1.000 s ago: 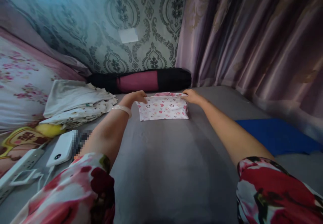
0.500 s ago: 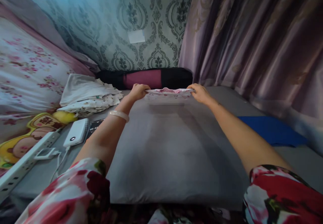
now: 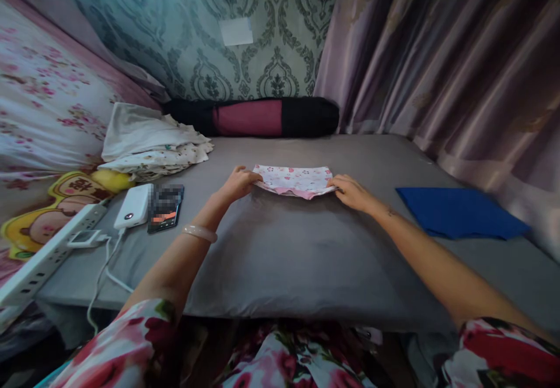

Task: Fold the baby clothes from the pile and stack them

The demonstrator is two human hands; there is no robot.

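A small white garment with a pink flower print and pink trim [image 3: 293,178] is stretched between my hands over the middle of the grey-covered bed [image 3: 301,259]. Its left corner is pinched in my left hand [image 3: 240,184], which has a pale bangle [image 3: 200,233] on the wrist. The fingers of my right hand [image 3: 353,192] close on the right corner. The near edge with the pink trim sags a little between the two grips, while the far part lies spread out flat. What kind of garment it is I cannot make out.
A folded blue cloth [image 3: 459,212] lies at the right. On the left are a pile of white cloths [image 3: 153,143], a white power bank [image 3: 133,206], a phone [image 3: 166,210], a power strip [image 3: 52,254] and a yellow cushion [image 3: 48,224]. A black and maroon bolster [image 3: 249,118] borders the back.
Both hands have come nearer and lower with the garment, turning its printed face into view. Its far part now rests on the bed. The camera view has tilted downward.
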